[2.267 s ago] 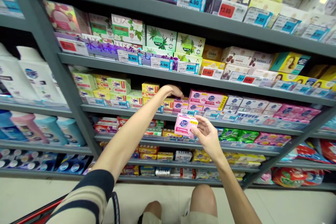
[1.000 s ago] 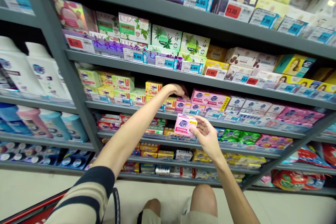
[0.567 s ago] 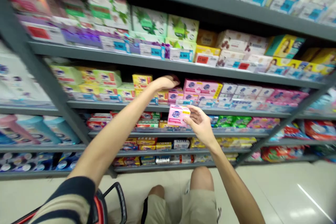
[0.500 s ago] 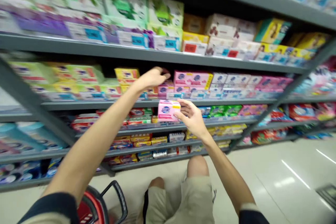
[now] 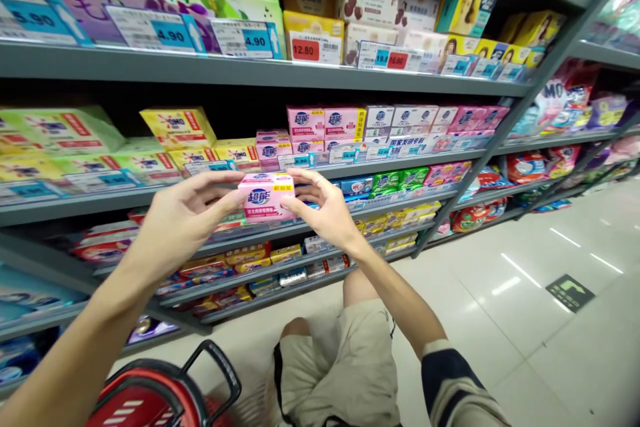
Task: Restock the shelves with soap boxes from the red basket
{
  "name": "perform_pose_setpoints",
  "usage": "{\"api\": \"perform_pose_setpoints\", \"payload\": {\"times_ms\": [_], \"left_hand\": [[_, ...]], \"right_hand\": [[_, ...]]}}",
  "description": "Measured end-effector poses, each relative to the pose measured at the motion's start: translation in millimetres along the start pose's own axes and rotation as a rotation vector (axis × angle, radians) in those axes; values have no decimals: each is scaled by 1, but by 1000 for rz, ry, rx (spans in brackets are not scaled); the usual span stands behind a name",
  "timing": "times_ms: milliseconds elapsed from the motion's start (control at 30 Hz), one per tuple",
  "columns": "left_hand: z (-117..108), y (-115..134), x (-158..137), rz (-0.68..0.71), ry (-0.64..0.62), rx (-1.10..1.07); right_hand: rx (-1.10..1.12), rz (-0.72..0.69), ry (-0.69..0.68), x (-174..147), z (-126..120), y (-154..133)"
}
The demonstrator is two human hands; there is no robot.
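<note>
- In a store aisle, grey metal shelves (image 5: 250, 75) run at a slant, packed tier over tier; a pale, glossy tile floor (image 5: 470, 320) mirrors the lights in white streaks, a dark floor sign (image 5: 570, 292) with a bent arrow set upon it.
- A pink soap carton (image 5: 265, 203), marked 超能, is held up in front of the shelves, well above the floor, its printed face toward the wearer.
- The left hand (image 5: 183, 213) grips the carton's left end, thumb and fingers narrowed on it; the right hand (image 5: 325, 210) pinches the right end, thumb across the front, fingers at the top and behind.
- Behind, smooth cardboard blocks stand in rows: yellow OMO box (image 5: 177, 128), stacked pink cartons (image 5: 325, 123); a tier below, shiny green wrapped packs (image 5: 400, 180); to the right, soft, bulging plastic bags (image 5: 480, 217).
- Below, a rounded red plastic basket (image 5: 150, 383) with a black looped handle (image 5: 230, 373); beside it, creased beige cloth shorts (image 5: 345, 360).
</note>
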State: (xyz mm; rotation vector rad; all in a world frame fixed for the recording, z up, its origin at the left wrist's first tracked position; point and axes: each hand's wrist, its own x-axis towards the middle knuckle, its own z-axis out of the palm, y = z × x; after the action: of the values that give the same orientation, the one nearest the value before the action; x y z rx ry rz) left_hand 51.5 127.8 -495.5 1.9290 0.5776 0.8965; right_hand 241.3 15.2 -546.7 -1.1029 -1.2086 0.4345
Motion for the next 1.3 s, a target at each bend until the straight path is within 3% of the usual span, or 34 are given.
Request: {"api": "perform_pose_setpoints", "payload": {"times_ms": [200,333,500,733,967,1300], "left_hand": [[-4,3,7,129,75,4],[-6,11,37,307,115,-45],[-2,12,72,423,188,-71],[8,-14,90,480,132,-93],[8,-35,114,488,160,-21],[7,-35,138,451,167,88]], "right_hand": [[-25,-77,-68,24,-1,-16],[-183,-193,-106,69,-13,-45],[-451,-361,-159,111,-24,-67],[-836,-518,-127,123,-35,-42],[-1013,-685,-125,145,-39,-20],[-1180,-619,-84,153,-34,-17]]}}
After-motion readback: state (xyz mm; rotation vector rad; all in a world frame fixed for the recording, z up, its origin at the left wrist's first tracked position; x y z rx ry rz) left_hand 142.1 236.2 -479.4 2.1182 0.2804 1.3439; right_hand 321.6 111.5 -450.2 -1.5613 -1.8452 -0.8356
